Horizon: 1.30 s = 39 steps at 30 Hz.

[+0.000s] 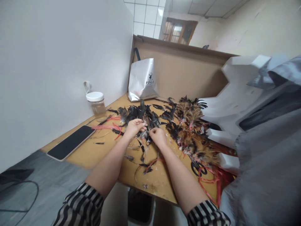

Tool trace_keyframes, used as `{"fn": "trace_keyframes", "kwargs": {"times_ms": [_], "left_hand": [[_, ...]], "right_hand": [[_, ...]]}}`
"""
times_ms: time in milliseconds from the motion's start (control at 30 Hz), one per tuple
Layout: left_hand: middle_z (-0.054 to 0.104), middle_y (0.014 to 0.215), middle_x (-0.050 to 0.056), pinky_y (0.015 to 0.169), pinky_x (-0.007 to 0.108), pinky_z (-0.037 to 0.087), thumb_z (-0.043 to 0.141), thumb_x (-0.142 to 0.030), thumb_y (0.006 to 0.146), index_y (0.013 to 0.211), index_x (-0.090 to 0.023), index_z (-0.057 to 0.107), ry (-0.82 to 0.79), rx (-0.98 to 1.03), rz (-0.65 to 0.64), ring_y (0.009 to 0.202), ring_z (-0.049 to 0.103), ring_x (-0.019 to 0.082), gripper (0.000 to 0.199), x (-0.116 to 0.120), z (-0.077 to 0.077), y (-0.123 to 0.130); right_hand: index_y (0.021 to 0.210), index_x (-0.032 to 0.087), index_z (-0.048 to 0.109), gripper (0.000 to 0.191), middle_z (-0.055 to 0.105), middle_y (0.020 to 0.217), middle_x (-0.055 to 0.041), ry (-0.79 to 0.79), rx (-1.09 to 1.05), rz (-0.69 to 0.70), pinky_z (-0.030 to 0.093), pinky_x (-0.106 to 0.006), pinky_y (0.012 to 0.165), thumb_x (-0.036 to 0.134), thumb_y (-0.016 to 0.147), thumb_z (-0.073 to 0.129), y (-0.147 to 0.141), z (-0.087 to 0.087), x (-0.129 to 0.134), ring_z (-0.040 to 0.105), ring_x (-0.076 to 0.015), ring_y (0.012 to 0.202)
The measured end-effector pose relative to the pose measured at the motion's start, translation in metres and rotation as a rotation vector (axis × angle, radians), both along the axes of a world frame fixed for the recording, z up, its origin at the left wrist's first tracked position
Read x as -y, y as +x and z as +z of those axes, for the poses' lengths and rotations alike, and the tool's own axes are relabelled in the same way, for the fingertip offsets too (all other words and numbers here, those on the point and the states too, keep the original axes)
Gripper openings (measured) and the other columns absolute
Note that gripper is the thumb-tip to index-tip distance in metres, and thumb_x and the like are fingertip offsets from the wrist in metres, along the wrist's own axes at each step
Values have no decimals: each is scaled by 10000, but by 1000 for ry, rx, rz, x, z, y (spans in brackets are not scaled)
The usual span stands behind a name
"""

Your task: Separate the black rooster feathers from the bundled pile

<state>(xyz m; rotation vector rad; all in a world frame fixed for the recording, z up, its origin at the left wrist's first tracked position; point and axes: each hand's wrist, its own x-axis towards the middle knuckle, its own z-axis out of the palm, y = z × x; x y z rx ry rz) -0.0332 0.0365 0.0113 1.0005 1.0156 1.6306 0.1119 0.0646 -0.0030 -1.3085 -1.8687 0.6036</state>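
Observation:
Dark feathers (134, 113) lie in a pile at the middle of the yellow table (155, 185). My left hand (136, 128) is at the front of this pile, its thumb and fingers pinched together near the feather stems. Just to its right, my right hand (158, 136) is curled with its fingertips pressed together at the pile's edge. Whatever either hand pinches is too small to make out. Brown and black feather bunches (190, 138) lie to the right. Pink-red plastic strips (108, 127) lie left of my hands.
A phone (70, 143) lies at the table's left, with a white-lidded jar (97, 105) behind it. A silver bag (143, 80) stands at the back. Black-handled scissors (198, 168) and red strips (218, 185) are front right, beside grey cloth (270, 163). A dark bin (140, 205) is below.

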Motion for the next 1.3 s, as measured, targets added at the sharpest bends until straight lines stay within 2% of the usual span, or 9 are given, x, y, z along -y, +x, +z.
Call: {"fn": "trace_keyframes", "kwargs": {"times_ms": [200,267,367,533,733,833,1000,1300], "left_hand": [[659,808,115,420,169,425,690,-299,592,751,-91,587,-77,-31,-36,517,586,95,281,4,4,-1],[659,825,115,402,166,416,678,-323,609,768,-97,595,-87,-65,-65,509,587,97,289,6,5,0],[660,785,110,378,170,402,676,-328,613,785,-98,597,-112,-97,-99,486,585,108,298,9,6,3],[650,679,85,399,183,420,690,-300,605,800,-90,589,-117,-91,-83,473,579,112,305,9,7,7],[651,688,76,438,189,440,712,-288,573,779,-87,599,-84,-43,-50,486,572,98,309,8,9,8],[653,690,70,476,194,454,723,-261,556,779,-89,606,-51,-5,-57,511,579,97,305,7,9,8],[620,543,41,482,190,451,710,-265,580,771,-90,613,-94,-25,-74,463,556,87,277,8,8,7],[632,574,53,491,189,468,706,-206,591,803,-86,605,-127,-2,-124,503,588,105,263,7,3,10]], "right_hand": [[621,165,567,245,426,400,67,-436,-651,154,205,-186,349,391,564,644,7,2,-4,330,-60,348],[646,164,563,264,428,414,72,-511,-758,209,197,-169,343,380,543,674,8,4,-2,337,-51,355],[670,162,566,267,458,456,69,-531,-837,251,235,-153,347,353,537,696,8,7,1,369,-43,378],[715,158,570,281,503,512,58,-479,-863,269,273,-148,342,346,550,697,6,5,0,418,-42,390],[711,163,552,289,543,566,32,-428,-808,241,319,-167,360,375,563,682,4,5,1,525,-88,454],[690,165,565,266,536,535,37,-378,-757,238,315,-174,380,382,576,669,2,5,3,496,-81,443],[688,176,579,252,496,479,61,-315,-721,231,268,-189,399,399,594,651,0,6,6,380,-60,391],[675,167,628,198,553,552,30,-225,-608,273,346,-207,493,356,615,631,-1,9,9,435,-80,482]]}}
